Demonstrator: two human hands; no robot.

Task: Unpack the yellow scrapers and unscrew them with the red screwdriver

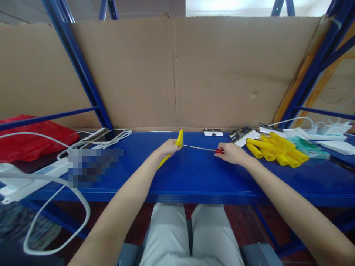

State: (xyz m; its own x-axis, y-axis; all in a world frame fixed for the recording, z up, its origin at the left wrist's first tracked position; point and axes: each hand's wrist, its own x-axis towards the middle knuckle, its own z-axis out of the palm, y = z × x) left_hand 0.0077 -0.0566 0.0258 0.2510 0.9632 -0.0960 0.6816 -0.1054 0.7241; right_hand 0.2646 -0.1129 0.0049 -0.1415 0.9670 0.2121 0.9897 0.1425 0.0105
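Pale trousers (168, 232); bare forearms (133, 190)

This looks like a small workshop. The tabletop (191, 177) is long, flat, blue and shiny, with blue metal rack posts (80, 66) going up at both sides. Big brown cardboard sheets (124, 74) make a wall along its back edge. A long white plastic power strip (44, 177) lies near the left end. Toward the right end is a pile of soft-looking yellow tubes (277, 147).
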